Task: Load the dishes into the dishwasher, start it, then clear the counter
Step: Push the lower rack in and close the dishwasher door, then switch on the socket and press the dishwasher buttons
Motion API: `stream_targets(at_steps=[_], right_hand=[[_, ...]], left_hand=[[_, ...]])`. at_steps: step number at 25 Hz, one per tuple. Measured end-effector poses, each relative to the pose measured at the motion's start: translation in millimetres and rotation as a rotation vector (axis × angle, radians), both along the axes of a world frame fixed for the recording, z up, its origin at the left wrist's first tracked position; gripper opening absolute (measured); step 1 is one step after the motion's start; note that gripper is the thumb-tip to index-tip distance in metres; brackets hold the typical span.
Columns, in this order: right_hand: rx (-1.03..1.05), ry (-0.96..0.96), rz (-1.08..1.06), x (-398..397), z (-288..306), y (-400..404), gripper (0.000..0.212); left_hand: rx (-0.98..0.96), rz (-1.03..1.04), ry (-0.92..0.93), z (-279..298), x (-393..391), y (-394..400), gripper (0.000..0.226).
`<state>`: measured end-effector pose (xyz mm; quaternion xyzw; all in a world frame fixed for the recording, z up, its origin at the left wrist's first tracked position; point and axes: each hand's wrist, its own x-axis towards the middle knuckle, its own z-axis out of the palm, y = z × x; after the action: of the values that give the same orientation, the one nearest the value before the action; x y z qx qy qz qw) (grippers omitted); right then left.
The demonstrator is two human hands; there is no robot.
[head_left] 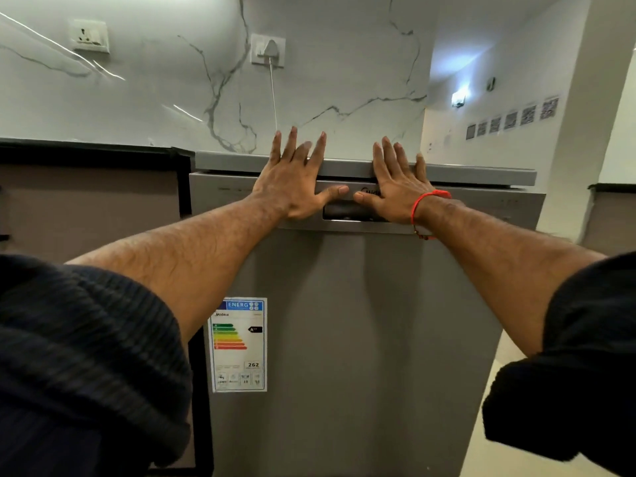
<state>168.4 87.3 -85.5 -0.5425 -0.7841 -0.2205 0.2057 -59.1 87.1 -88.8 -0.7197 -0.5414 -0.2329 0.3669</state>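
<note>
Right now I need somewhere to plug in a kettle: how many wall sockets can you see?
2. One socket sits free on the marble wall at upper left. The other socket, above the dishwasher, has a white plug in it. Others may lie out of view.

I see a dishwasher [344, 321] door of smooth, dull grey metal. Its energy label [239, 344] looks like shiny paper. The wall [155, 98] is glossy white marble with grey veins. My sleeves [86, 356] are dark ribbed knitted cloth.
</note>
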Motion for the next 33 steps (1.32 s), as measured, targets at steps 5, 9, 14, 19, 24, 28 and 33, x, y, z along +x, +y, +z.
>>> stream_targets(at_steps=[5,9,14,19,24,28,33], right_hand=[[0.222,0.118,0.063,-2,-16,28,0.079],[0.296,0.212,0.112,-3,-13,21,0.069],[0.390,0.309,0.094,-11,-18,21,0.066],[0.351,0.339,0.027,-19,-8,16,0.069],[0.270,0.327,0.053,-18,-2,8,0.067],[0.259,0.349,0.090,-12,-2,7,0.052],[0.228,0.423,0.111,-9,-2,6,0.047]], left_hand=[[-0.031,-0.133,-0.063,4,-4,12,0.075],[-0.225,-0.233,-0.098,21,-20,1,0.069],[-0.061,-0.237,-0.177,9,-13,1,0.065],[0.041,-0.233,-0.226,2,-6,2,0.063],[-0.071,-0.268,-0.277,7,-9,-1,0.060],[-0.047,-0.281,-0.323,3,-7,-1,0.054],[0.000,-0.260,-0.417,-3,4,-11,0.049]])
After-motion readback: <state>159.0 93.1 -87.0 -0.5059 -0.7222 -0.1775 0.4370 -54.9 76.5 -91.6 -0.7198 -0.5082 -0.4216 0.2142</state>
